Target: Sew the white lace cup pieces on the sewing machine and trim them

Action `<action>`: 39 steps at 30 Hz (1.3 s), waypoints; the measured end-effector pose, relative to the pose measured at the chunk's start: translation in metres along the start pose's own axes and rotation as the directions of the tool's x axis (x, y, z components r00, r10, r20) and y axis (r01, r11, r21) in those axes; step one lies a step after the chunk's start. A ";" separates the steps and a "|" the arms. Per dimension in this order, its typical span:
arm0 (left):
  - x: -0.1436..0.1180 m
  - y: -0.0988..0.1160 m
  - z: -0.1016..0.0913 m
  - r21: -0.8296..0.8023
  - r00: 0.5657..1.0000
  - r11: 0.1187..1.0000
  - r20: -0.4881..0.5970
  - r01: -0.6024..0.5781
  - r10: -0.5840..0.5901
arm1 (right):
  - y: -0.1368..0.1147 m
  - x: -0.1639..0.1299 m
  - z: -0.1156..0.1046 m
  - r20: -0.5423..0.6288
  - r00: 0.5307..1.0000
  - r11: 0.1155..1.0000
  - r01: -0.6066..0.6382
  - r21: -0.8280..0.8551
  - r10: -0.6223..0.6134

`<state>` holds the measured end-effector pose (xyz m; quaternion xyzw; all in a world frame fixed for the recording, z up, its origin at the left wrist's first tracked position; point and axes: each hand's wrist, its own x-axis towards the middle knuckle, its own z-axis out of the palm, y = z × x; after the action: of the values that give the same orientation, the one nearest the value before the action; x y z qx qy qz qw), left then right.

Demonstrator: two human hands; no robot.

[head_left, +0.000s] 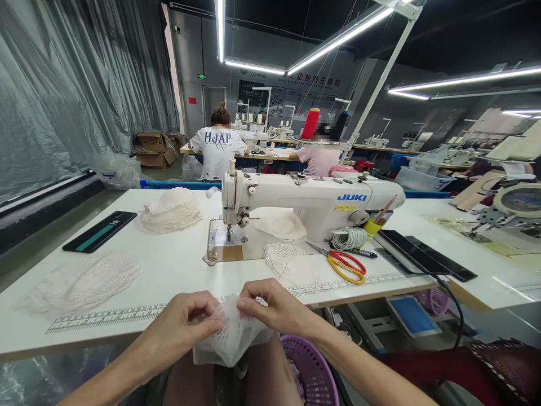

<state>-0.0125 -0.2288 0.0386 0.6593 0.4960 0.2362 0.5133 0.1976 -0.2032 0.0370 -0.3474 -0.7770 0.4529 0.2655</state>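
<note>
Between my two hands hangs a thin white lace fabric piece point(230, 341), held over my lap at the table's front edge. My left hand point(192, 318) pinches its left side between thumb and fingers. On the other side, my right hand point(270, 307) grips the upper right part the same way. Beyond them stands a white sewing machine point(313, 197), its needle area clear of my hands. Lace pieces point(291, 265) lie beside the machine bed, and a pale cup-shaped piece point(281, 225) rests under the machine arm.
Stacked lace pieces point(84, 282) and a rounded pile point(171, 211) lie at left, near a black-and-green case point(101, 231). Scissors point(344, 265), a cord coil point(350, 238) and a phone point(409, 254) sit at right. A purple basket point(315, 372) stands below. Two people work ahead.
</note>
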 end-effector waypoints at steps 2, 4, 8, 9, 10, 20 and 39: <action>0.001 -0.003 0.002 -0.009 1.000 1.000 -0.023 0.009 -0.009 | -0.001 0.000 0.004 -0.017 1.000 1.000 -0.002 0.000 0.002; 0.002 -0.006 0.005 -0.071 1.000 0.997 -0.031 -0.004 0.002 | -0.001 0.000 0.008 -0.032 0.999 1.000 0.003 0.001 -0.003; 0.006 -0.008 0.009 -0.164 1.000 0.986 0.020 -0.003 0.007 | -0.004 0.000 0.011 -0.038 0.999 1.000 0.004 -0.008 -0.005; 0.007 -0.008 0.009 -0.158 0.999 0.987 0.036 0.006 -0.001 | -0.004 0.000 0.012 -0.040 0.999 1.000 0.001 -0.015 -0.001; 0.008 -0.008 0.010 -0.150 0.999 0.989 0.049 0.012 -0.004 | -0.003 0.000 0.013 -0.046 0.999 1.000 -0.006 -0.023 0.005; 0.000 -0.007 0.005 -0.153 0.992 0.986 0.114 0.065 -0.048 | 0.000 -0.002 0.008 0.047 0.996 0.984 -0.087 0.154 0.081; 0.057 -0.012 -0.029 0.017 0.993 0.998 0.102 0.060 -0.061 | 0.031 0.029 -0.004 0.031 0.988 0.987 -0.148 -0.057 0.150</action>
<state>-0.0184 -0.1652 0.0269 0.6588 0.4904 0.1831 0.5404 0.1921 -0.1681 0.0143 -0.4038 -0.7654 0.4561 0.2074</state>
